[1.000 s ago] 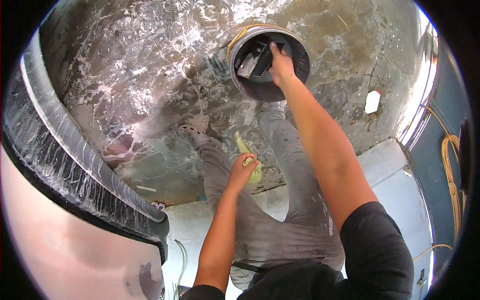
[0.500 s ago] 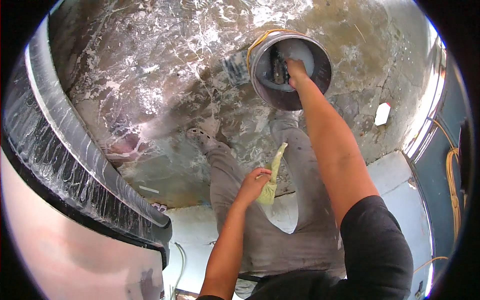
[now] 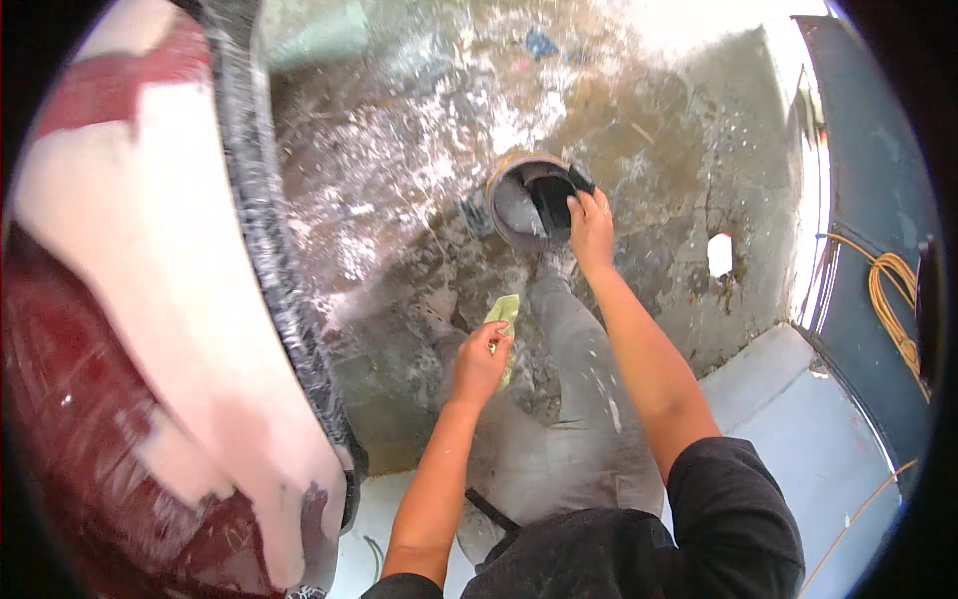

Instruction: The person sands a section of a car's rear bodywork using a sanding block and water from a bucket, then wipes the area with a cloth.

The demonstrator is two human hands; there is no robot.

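My left hand [image 3: 482, 361] is closed on a pale yellow-green cloth [image 3: 506, 311], held over my legs. My right hand [image 3: 594, 222] grips a black block-like tool [image 3: 581, 179] at the right rim of a dark bucket [image 3: 503, 175]. The bucket stands on the floor ahead of my feet and holds greyish cloudy liquid [image 3: 519, 207]. A flat, stained piece [image 3: 475, 213] lies at the bucket's left side, partly hidden by it.
A car body panel [image 3: 170, 220] with dark red paint, pale patches and black trim fills the left. The stained concrete floor [image 3: 379, 140] has a small white piece [image 3: 719, 255] on it. Orange coiled hose [image 3: 891, 304] lies along the dark surface at the right.
My right hand has lifted the black tool from inside the bucket to its rim. The view has shifted, showing more of the panel at left, with the bucket lower in the picture.
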